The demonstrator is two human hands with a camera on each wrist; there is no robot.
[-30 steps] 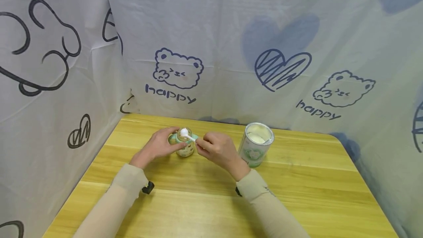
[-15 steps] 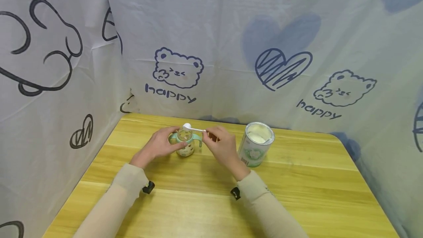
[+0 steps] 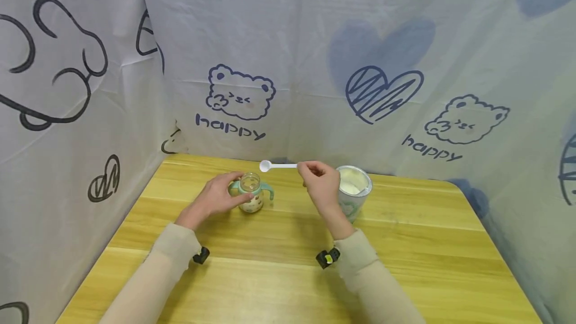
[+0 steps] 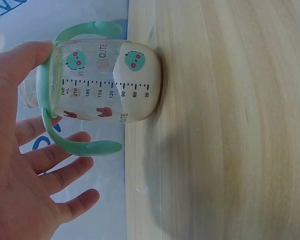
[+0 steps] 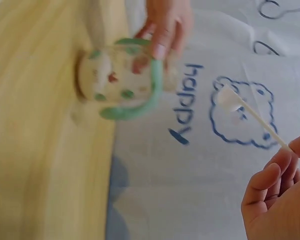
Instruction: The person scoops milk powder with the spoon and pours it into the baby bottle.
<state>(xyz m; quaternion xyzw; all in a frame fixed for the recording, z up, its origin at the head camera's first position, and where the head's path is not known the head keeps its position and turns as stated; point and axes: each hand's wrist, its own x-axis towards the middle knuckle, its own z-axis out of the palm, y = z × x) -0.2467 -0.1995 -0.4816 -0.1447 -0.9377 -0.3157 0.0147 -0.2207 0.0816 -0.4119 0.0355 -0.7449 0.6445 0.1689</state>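
A clear baby bottle (image 3: 252, 205) with a mint-green collar and two handles stands upright and uncapped on the table. Pale powder lies in a sloped heap at its bottom, beside the printed scale (image 4: 105, 90) in the left wrist view. My left hand (image 3: 219, 195) holds the bottle by its collar between thumb and index finger, the other fingers spread behind. Pinched at the handle's end in my right hand (image 3: 323, 184), a white measuring scoop (image 3: 265, 166) hangs in the air, right of the bottle mouth. Its bowl looks bare in the head view.
Behind my right hand stands an open can (image 3: 354, 203) of pale milk powder, partly covered by the hand. The wooden table (image 3: 270, 284) meets a printed cloth backdrop (image 3: 310, 114) at its far edge and on the left.
My right hand has lifted the scoop from over the bottle mouth and carried it right, toward the can; the bowl has turned to face up. My left hand stays on the bottle.
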